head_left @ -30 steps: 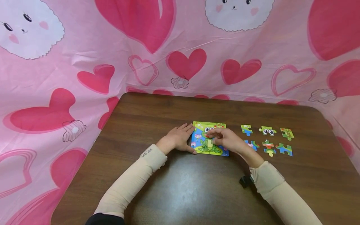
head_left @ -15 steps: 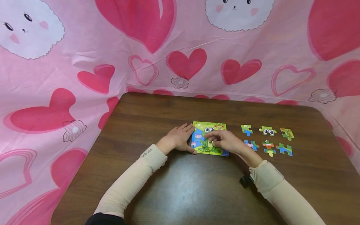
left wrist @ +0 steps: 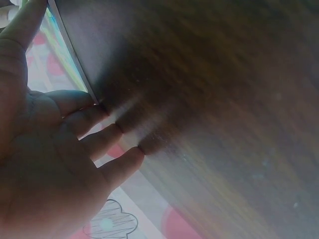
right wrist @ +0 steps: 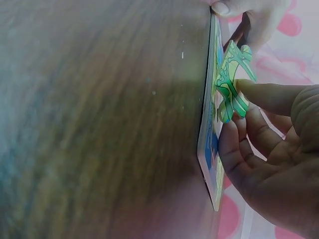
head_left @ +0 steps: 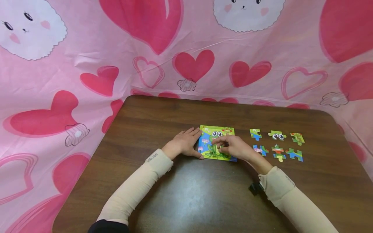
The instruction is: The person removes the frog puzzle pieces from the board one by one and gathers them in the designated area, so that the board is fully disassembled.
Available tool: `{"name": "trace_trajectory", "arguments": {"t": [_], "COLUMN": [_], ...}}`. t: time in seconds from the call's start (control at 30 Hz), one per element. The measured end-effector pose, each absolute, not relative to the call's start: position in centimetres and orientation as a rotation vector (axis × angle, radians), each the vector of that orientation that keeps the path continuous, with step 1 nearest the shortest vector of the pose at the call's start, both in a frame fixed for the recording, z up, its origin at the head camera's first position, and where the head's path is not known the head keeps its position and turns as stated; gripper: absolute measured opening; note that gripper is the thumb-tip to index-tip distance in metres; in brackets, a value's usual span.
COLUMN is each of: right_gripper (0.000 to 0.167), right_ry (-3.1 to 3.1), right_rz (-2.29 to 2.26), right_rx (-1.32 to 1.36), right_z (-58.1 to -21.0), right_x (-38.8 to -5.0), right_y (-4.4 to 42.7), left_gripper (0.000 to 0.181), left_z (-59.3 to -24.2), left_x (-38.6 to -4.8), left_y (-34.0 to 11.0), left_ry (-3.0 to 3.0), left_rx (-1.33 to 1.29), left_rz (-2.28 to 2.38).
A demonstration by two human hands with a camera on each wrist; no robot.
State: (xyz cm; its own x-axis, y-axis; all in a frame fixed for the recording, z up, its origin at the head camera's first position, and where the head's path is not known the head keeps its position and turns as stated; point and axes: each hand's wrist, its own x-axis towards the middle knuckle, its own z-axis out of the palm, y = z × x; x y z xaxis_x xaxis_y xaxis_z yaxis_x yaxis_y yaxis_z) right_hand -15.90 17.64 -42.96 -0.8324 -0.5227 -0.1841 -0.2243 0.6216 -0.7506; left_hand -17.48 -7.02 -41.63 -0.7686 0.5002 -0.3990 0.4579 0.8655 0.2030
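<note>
A square frog puzzle board lies on the table. My left hand rests at its left side, fingers spread and fairly straight, thumb by the near left corner. In the left wrist view, the left hand's fingertips touch the wood along the board's edge. Above the board, my right hand pinches a green jigsaw piece between thumb and fingers. The right wrist view shows this piece tilted over the board's surface, close to it. Part of the frog picture is hidden by the right hand.
Right of the board, several loose jigsaw pieces lie in two rows, among them one with frog eyes and a green-blue one. A small black object is by the right wrist. Pink heart-patterned cloth hangs behind the table.
My right hand has shifted slightly toward the near side of the board, uncovering more of the frog's face. The left hand and the loose pieces have stayed in place.
</note>
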Motion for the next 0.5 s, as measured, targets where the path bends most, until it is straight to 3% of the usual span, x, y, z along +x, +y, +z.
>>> {"name": "trace_trajectory", "arguments": {"t": [0.5], "right_gripper": [0.034], "right_ry": [2.456], "right_rz": [-1.047], "right_rx": [-0.666], "right_z": [-43.30], "right_x": [-15.65], "right_y": [17.67], "left_gripper": [0.115], "left_z": [-41.73], "left_x": [-17.51], "left_y": [-7.02], "left_ry": [2.597], "left_rx": [0.694], "left_rz": [0.119]}}
